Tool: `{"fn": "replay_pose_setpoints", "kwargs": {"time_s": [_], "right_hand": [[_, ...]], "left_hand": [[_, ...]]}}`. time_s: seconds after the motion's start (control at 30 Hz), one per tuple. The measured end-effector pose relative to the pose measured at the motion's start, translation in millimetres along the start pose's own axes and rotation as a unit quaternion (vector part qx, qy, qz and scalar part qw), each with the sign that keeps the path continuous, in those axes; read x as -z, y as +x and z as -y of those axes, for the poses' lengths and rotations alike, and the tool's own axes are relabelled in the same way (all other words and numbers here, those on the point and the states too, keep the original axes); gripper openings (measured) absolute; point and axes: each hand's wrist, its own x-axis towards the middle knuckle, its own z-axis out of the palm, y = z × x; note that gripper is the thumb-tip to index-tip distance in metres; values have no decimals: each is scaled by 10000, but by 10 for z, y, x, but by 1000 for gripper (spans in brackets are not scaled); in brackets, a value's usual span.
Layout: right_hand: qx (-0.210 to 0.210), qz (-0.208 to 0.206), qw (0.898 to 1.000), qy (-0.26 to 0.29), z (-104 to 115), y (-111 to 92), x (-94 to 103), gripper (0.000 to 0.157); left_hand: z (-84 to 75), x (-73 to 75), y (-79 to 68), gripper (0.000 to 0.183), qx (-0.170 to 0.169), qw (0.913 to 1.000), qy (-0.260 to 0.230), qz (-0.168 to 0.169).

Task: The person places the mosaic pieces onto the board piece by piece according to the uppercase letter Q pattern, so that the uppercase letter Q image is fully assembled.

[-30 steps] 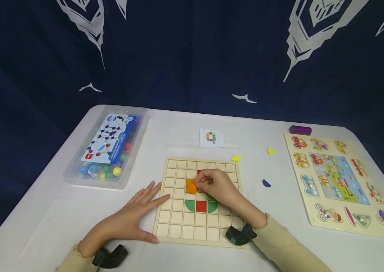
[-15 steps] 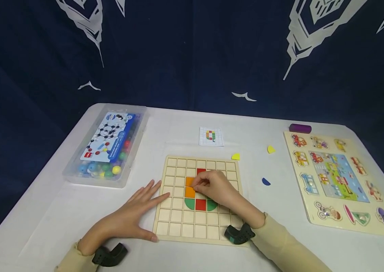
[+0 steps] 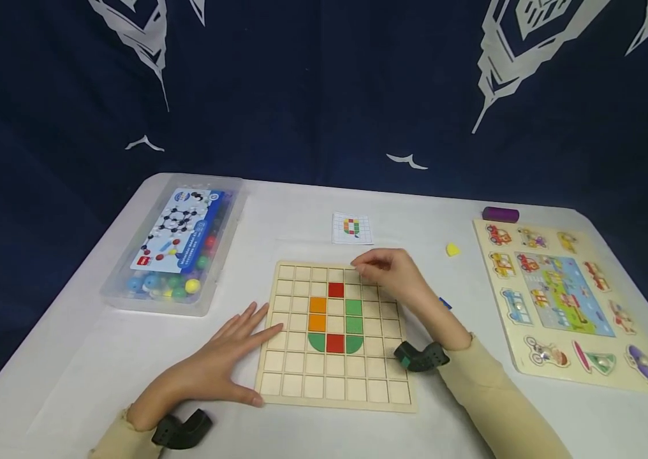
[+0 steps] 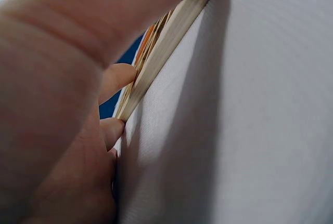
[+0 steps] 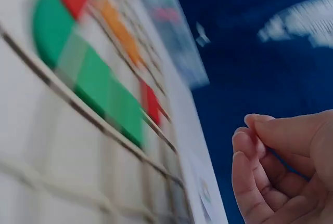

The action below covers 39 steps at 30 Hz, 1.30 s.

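Note:
A wooden grid board (image 3: pixel 301 386) lies on the table. Set in its cells are two red squares (image 3: pixel 336 290), two orange squares (image 3: pixel 317 306), two green squares (image 3: pixel 353 324) and two green quarter-round pieces (image 3: pixel 317 342). My left hand (image 3: pixel 217 363) rests with fingers spread at the board's left edge; thumb and fingertips touch the wooden rim (image 4: pixel 156 63) in the left wrist view. Over the board's far right corner is my right hand (image 3: pixel 395 274), its fingers curled. In the right wrist view its thumb and fingertips (image 5: pixel 252 122) meet, with nothing visible between them.
A pattern card (image 3: pixel 364 229) lies beyond the board. Right of it are a yellow piece (image 3: pixel 453 249) and a blue piece (image 3: pixel 445 303), partly hidden by my right arm. A clear box of beads (image 3: pixel 209 299) stands left; a picture puzzle (image 3: pixel 522 354) and purple cylinder (image 3: pixel 500 215) are right.
My right hand has left the orange squares, which now lie flat in their cells, and moved to the board's far right corner. It now covers where a yellow piece lay. My left hand stays.

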Motion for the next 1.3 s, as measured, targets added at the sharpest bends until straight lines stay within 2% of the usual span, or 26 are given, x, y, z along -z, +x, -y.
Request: {"fn": "replay_pose_setpoints", "kwargs": {"time_s": [0.1, 0.23, 0.37, 0.5, 0.7, 0.83, 1.1, 1.3], "right_hand": [[-530, -495, 9963, 454, -79, 116, 213, 21], [-932, -936, 9898, 531, -230, 187, 416, 26], [-1143, -1033, 9878, 233, -382, 178, 513, 27], [-1283, -948, 9865, -376, -512, 164, 518, 25], [-935, -983, 9829, -1247, -576, 174, 477, 22], [-714, -1031, 9796, -1573, -565, 168, 462, 20], [-389, -1046, 9766, -1836, -577, 155, 447, 14], [-234, -1093, 9769, -1823, -606, 168, 431, 12]], "left_hand": [[2, 8, -14, 105, 53, 10000, -9, 1], [0, 13, -15, 105, 41, 10000, -1, -1], [-12, 12, -9, 105, 19, 10000, -40, 0], [-20, 12, -17, 106, 43, 10000, -70, -14], [-27, 21, -9, 105, 71, 9999, -121, 19], [-24, 23, 4, 106, 98, 9998, -167, 43], [-31, 30, 6, 105, 105, 9998, -175, 82], [-21, 28, 7, 106, 110, 9998, -167, 76]]}}
